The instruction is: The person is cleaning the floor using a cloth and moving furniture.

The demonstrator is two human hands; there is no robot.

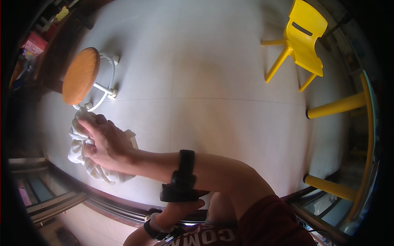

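Note:
My right arm reaches across to the left, and my right hand (107,141) is closed on a crumpled white cloth (78,149). The cloth bunches around the fingers and hangs down beneath the palm, over the pale floor. Just beyond it stands a round stool (82,76) with an orange-brown seat and white metal legs. A black strap with a small box (179,186) is worn on my right forearm. My left hand (178,214) is low in the middle, close to my body. That strapped box partly covers it, and its fingers are mostly hidden.
A yellow child's chair (305,39) stands at the far right. Nearer on the right is a table with thick yellow legs (336,107). A dark sliding-door track (119,207) crosses the floor near me. Shelves with a red box (36,43) line the far left.

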